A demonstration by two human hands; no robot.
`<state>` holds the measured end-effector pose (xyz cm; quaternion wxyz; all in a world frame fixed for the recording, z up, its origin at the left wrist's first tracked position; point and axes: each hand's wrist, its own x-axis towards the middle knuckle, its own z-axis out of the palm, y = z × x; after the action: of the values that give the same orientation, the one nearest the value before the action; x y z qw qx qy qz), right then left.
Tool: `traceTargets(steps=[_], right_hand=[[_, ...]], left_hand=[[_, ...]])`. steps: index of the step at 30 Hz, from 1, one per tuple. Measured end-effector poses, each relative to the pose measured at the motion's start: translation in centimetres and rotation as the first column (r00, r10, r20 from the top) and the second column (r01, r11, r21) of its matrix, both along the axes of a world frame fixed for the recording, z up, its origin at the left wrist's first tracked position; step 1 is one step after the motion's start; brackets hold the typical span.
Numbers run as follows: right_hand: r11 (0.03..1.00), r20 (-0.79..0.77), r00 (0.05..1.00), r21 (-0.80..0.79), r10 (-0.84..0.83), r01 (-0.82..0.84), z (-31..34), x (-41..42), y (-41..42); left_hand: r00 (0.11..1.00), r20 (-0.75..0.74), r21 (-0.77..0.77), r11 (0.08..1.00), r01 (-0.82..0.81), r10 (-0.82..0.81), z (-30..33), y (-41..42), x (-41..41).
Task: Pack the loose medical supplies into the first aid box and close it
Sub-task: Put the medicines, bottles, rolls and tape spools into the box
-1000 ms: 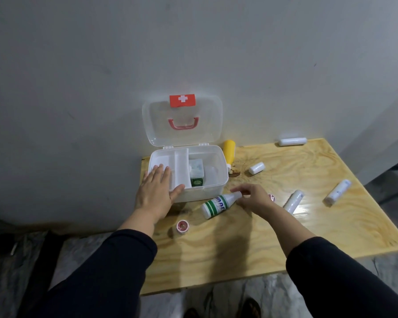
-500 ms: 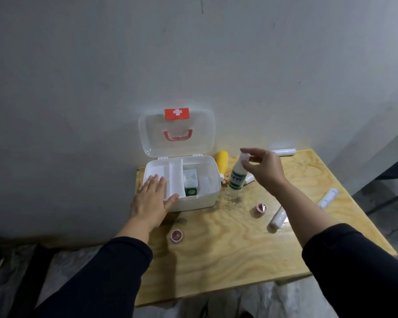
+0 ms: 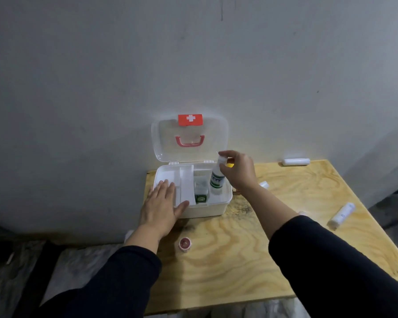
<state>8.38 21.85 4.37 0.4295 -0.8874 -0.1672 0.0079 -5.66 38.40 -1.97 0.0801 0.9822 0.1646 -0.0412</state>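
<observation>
1. bottle (image 3: 217,180), white with green label, now upright over the right compartment of the first aid box (image 3: 213,208), base dipping inside; half a second ago off to the right above the table (image 3: 239,260). probably one supply about to be packed.
2. right hand (image 3: 239,173) pinching the bottle's cap from above; left hand (image 3: 162,206) flat and released on the box's front left corner, steadying.
3. inside: small green-marked carton (image 3: 200,198) beside the bottle; divider tray (image 3: 182,180) on the left looks bare.
4. lid (image 3: 190,136) up against the wall.
5. outside, unpacked: white rolls (image 3: 341,214) (image 3: 295,161), small red-capped jar (image 3: 185,243).
</observation>
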Motion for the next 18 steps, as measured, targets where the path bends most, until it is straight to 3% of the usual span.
traceTargets(steps=[4, 9, 14, 18], right_hand=[[0.996, -0.022, 1.0, -0.088, 0.021, -0.023, -2.6, -0.1, 0.4], [0.994, 0.0, 0.997, -0.082, 0.076, -0.075, -3.1, 0.3, 1.0], [0.974, -0.038, 0.983, 0.137, -0.177, 0.181, -2.7, 1.4, 0.1], [0.961, -0.212, 0.94, 0.018, -0.266, 0.276, -5.0, 2.5, -1.1]], left_hand=[[1.0, -0.012, -0.025, 1.0, 0.0, -0.001, -0.2, 0.1, 0.1], [1.0, -0.008, -0.026, 1.0, 0.0, 0.0, -0.3, 0.1, 0.0], [1.0, 0.003, -0.009, 1.0, 0.008, -0.008, -0.4, 0.1, 0.0], [1.0, 0.012, 0.003, 1.0, 0.003, -0.003, -0.6, 0.1, 0.0]])
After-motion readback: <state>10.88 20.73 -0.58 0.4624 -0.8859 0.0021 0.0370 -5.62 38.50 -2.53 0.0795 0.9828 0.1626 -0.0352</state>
